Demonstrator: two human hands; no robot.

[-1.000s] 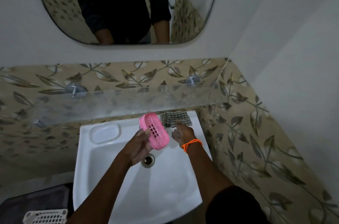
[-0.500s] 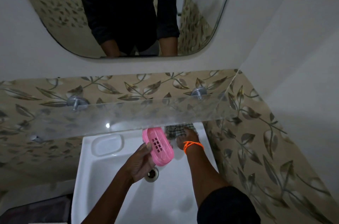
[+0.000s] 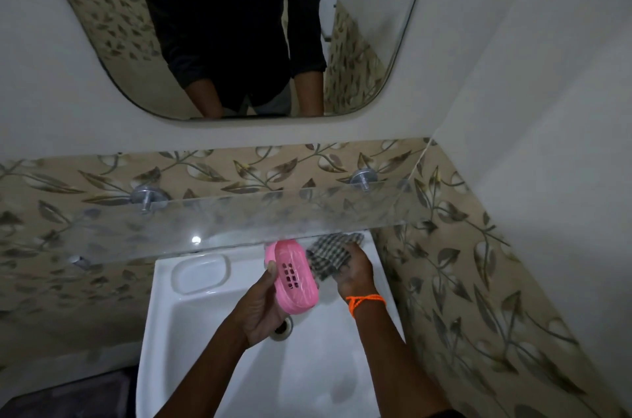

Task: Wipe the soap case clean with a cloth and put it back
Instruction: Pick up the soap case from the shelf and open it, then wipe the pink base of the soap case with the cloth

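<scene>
White basin (image 3: 212,345) sits under one glass shelf (image 3: 239,222) on two metal pegs. Over it, the left hand (image 3: 261,308) grips one pink soap case (image 3: 294,277), while the right hand (image 3: 354,272) clutches one checked cloth (image 3: 330,255) just beside it.

A white sink (image 3: 212,349) carries the scene, its basin sloping down to a round metal drain (image 3: 285,328), partly hidden just below the left hand's fingers (image 3: 270,272). To the left of those fingers an oval soap recess (image 3: 200,272) is moulded into the sink's back rim. A frosted glass shelf (image 3: 222,222) runs above the fingers on two metal wall pegs (image 3: 147,197); nothing seems to lie on it, though the dim light makes that hard to tell.
</scene>
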